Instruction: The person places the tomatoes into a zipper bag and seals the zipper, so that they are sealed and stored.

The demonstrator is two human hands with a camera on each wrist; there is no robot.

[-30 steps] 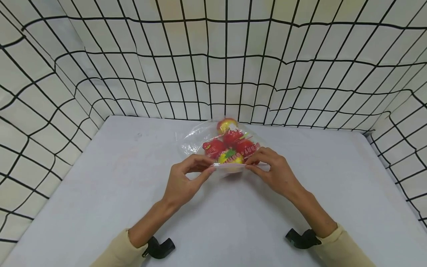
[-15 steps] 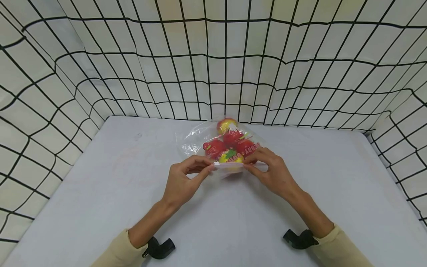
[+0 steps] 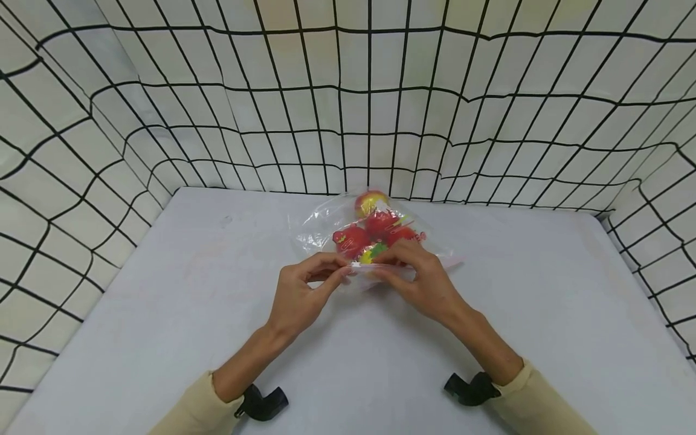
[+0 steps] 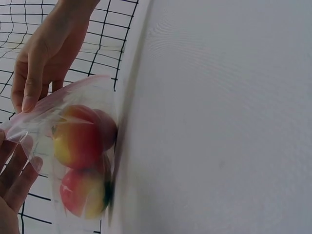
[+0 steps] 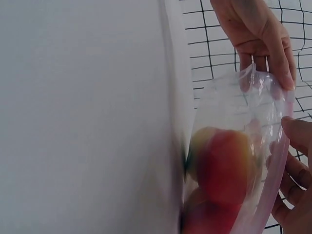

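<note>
A clear zip bag [image 3: 314, 228] with a pinkish zip strip [image 3: 454, 263] lies on the table, holding several red and yellow round fruits [image 3: 350, 241]. My left hand [image 3: 297, 299] pinches the strip by a small white slider [image 3: 356, 264] between thumb and fingers. Close to its right, my right hand [image 3: 426, 284] pinches the same strip between thumb and fingertips, hiding part of the fruit. In the right wrist view, the bag's pink edge [image 5: 278, 173] runs between the right thumb and fingers. The left wrist view shows red-yellow fruit [image 4: 80, 139] through the plastic.
A white table [image 3: 217, 290] spreads under the bag. Black netting [image 3: 370, 90] over white walls stands along the back and both sides. Dark curved pieces, one by the left cuff [image 3: 263, 403] and another by the right cuff [image 3: 470, 388], sit at the wrists.
The right hand has slid left along the zip strip, closer to the left hand, exposing the strip's right end. The left hand and the fruit stay almost where they were.
</note>
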